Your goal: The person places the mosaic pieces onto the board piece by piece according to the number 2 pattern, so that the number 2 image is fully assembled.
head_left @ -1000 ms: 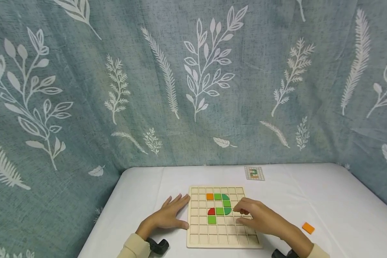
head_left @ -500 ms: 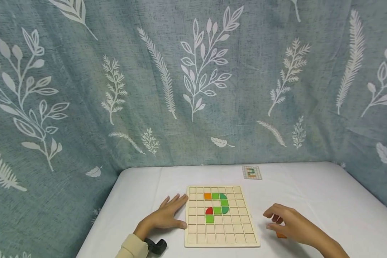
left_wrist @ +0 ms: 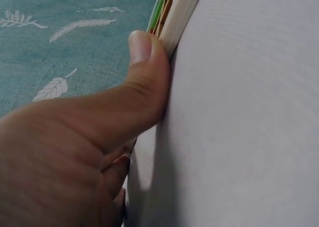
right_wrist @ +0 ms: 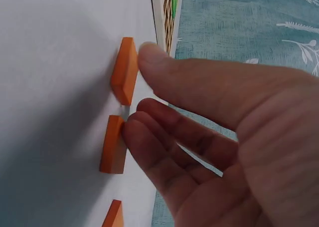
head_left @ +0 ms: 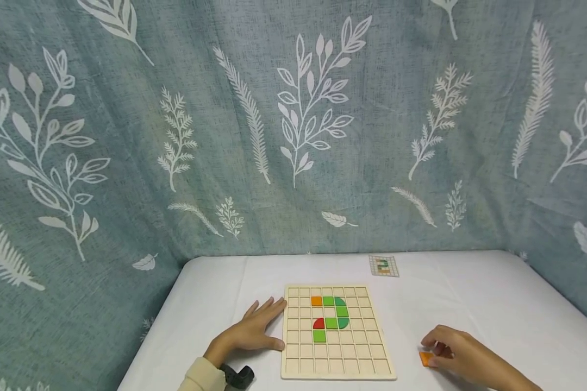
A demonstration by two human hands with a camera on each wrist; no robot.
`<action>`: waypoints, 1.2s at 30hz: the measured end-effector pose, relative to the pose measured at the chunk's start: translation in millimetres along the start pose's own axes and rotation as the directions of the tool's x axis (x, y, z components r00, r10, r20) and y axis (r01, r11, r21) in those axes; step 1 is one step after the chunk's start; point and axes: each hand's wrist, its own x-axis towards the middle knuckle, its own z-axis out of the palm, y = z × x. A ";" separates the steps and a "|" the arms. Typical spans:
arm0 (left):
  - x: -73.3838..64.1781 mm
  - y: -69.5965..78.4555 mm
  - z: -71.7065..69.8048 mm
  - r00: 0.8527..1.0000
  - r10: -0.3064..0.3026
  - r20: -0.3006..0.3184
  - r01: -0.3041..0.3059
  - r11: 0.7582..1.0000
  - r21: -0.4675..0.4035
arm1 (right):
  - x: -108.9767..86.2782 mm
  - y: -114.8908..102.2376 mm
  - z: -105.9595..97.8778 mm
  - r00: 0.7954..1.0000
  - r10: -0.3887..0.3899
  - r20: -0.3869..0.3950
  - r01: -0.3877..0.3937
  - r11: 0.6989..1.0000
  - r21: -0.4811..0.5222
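My left hand [head_left: 251,327] lies with spread fingers at the left edge of a wooden grid board [head_left: 354,367]; in the left wrist view its thumb [left_wrist: 142,70] presses against the board's side. Set into the grid are an orange square [head_left: 316,301], several green pieces [head_left: 331,323] and a red quarter-round piece [head_left: 319,323]. To the right of the board, my right hand [head_left: 456,353] is lowered over an orange tile [head_left: 425,358]. The right wrist view has its thumb tip beside one orange tile [right_wrist: 124,72] and its fingertips at a second orange tile [right_wrist: 114,144].
Part of a third orange tile [right_wrist: 114,216] shows at the bottom of the right wrist view. A small pattern card [head_left: 383,266] lies at the back of the white table [head_left: 225,293]. A leaf-print curtain [head_left: 293,130] hangs behind and around it.
My right hand has moved from over the board to the right and down to the orange tiles. My left hand stays at the board's edge. The head view has shifted slightly.
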 end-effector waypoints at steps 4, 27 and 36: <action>-1.5 0.0 0.3 1.000 -0.003 0.008 0.003 1.000 0.000 | -0.8 -2.1 3.0 1.000 0.008 0.010 -0.008 1.000 -0.016; -1.3 1.5 -2.7 1.000 -0.008 0.006 0.008 1.000 0.005 | 6.9 -14.1 13.0 0.998 0.028 -0.050 -0.035 0.990 -0.140; -0.9 2.5 -1.2 1.000 -0.018 0.007 0.018 1.000 0.009 | 8.6 -15.5 23.8 0.978 -0.072 -0.195 0.032 0.979 -0.200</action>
